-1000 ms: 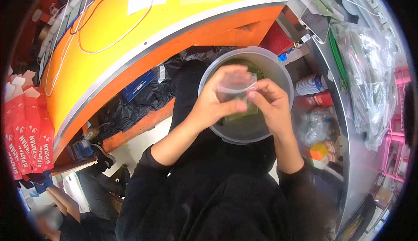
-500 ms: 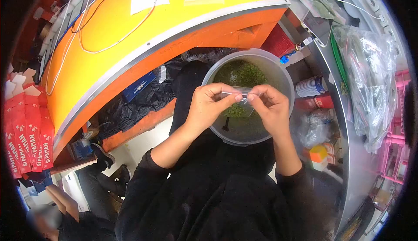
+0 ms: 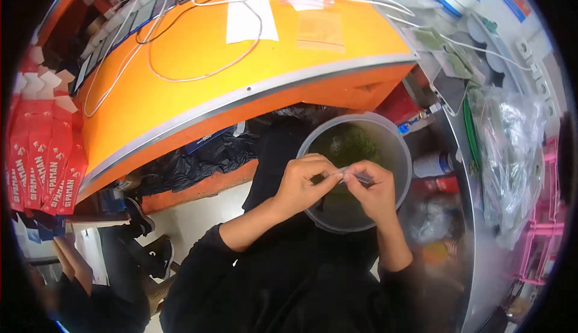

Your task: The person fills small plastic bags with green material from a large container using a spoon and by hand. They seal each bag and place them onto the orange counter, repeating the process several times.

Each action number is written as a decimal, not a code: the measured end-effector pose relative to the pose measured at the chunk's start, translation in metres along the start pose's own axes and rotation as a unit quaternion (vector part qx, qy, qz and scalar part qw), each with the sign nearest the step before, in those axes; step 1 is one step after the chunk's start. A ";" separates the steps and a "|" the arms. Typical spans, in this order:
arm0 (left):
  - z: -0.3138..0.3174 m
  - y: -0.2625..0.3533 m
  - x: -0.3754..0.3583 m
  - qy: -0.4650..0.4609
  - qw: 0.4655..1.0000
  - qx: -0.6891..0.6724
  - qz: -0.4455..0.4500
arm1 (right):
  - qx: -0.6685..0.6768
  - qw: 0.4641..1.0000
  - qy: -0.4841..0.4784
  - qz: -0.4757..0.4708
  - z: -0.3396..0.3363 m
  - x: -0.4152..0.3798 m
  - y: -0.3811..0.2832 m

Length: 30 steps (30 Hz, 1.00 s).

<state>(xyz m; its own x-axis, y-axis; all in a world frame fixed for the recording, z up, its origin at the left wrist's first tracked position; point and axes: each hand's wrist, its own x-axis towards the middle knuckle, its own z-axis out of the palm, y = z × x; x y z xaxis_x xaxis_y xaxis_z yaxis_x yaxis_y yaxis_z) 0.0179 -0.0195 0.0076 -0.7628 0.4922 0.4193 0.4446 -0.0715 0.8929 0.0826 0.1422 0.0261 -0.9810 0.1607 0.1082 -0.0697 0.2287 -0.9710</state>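
Note:
Both hands meet over a translucent bucket (image 3: 404,158) that holds shredded green leafy material (image 3: 356,144). My left hand (image 3: 305,183) is closed, its thumb and forefinger pinching one side of a small clear zip bag (image 3: 363,177). My right hand (image 3: 374,193) pinches the same bag from the other side, thumb against fingers. The fingertips of the two hands nearly touch at the bag's top edge. Most of the bag is hidden behind the fingers, so its contents cannot be made out.
On the orange table (image 3: 198,101) lie a white paper (image 3: 250,15), a flat clear zip bag (image 3: 321,32) and a white cable. Red boxes (image 3: 45,164) stand at the left. Stacked cups (image 3: 432,164) and plastic bags (image 3: 509,152) are at the right. Another person (image 3: 99,297) sits lower left.
The camera view has tilted upward, so more of the table shows and the bucket appears lower. My hands have come closer together, and the bag's stretched edge shows less between them.

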 end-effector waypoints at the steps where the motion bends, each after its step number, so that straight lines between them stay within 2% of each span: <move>1: -0.004 -0.006 -0.003 -0.012 1.000 -0.015 -0.024 | -0.028 1.000 -0.002 -0.013 0.001 0.004 -0.005; 2: -0.008 -0.008 -0.004 -0.025 0.998 -0.031 -0.048 | -0.056 0.998 -0.002 -0.026 0.002 0.008 -0.010; 4: -0.012 -0.002 -0.001 0.024 0.997 -0.063 -0.048 | -0.139 0.983 0.030 -0.115 -0.014 0.028 -0.030; 5: -0.014 0.000 0.000 0.047 0.994 -0.081 -0.048 | -0.211 0.957 0.109 -0.166 -0.027 0.039 -0.049; 6: -0.020 -0.001 -0.001 0.048 0.993 -0.086 -0.064 | -0.203 0.933 0.205 -0.217 -0.044 0.051 -0.063; 7: -0.027 -0.005 -0.005 0.050 0.991 -0.092 -0.081 | -0.248 0.884 0.300 -0.260 -0.057 0.057 -0.091; 8: -0.032 -0.008 -0.007 0.050 0.989 -0.098 -0.099 | -0.321 0.809 0.375 -0.318 -0.068 0.068 -0.112; 9: -0.030 -0.008 -0.009 0.079 0.985 -0.121 -0.096 | -0.361 0.735 0.407 -0.403 -0.062 0.077 -0.137; 12: -0.029 -0.009 -0.014 0.034 0.985 -0.137 -0.103 | -0.423 0.759 0.270 -0.415 -0.042 0.105 -0.141; 14: -0.025 -0.003 -0.012 0.019 0.986 -0.135 -0.094 | -0.394 0.858 0.092 -0.317 -0.022 0.139 -0.112; 15: -0.025 -0.002 -0.012 0.011 0.987 -0.135 -0.091 | -0.389 0.854 0.068 -0.338 -0.008 0.160 -0.093; 17: -0.026 0.003 -0.011 0.009 0.989 -0.124 -0.084 | -0.427 0.841 0.034 -0.332 0.007 0.184 -0.070; 21: -0.032 0.005 -0.006 0.091 0.957 -0.244 -0.125 | -0.381 0.875 0.051 -0.296 0.013 0.182 -0.079; 23: -0.037 0.009 0.002 0.119 0.944 -0.289 -0.109 | -0.310 0.891 0.094 -0.319 0.015 0.157 -0.086; 25: -0.036 0.013 0.010 0.133 0.931 -0.335 -0.062 | -0.314 0.894 0.070 -0.311 0.020 0.106 -0.095; 26: -0.031 0.012 0.011 0.122 0.932 -0.336 -0.053 | -0.338 0.869 0.058 -0.356 0.025 0.086 -0.086; 28: -0.022 0.010 0.012 0.102 0.937 -0.333 -0.035 | -0.280 0.914 0.005 -0.292 0.034 0.050 -0.072; 30: -0.016 0.001 0.009 0.110 0.938 -0.310 -0.110 | -0.224 0.949 0.029 -0.218 0.034 0.033 -0.060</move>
<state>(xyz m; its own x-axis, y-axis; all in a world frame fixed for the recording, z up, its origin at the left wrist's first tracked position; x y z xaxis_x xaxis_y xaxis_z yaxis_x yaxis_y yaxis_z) 0.0037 -0.0290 0.0151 -0.9129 0.3684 0.1756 -0.0424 -0.5135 0.8571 0.0483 0.1007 0.0807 -0.8640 0.0061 0.5034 -0.3708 0.6686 -0.6446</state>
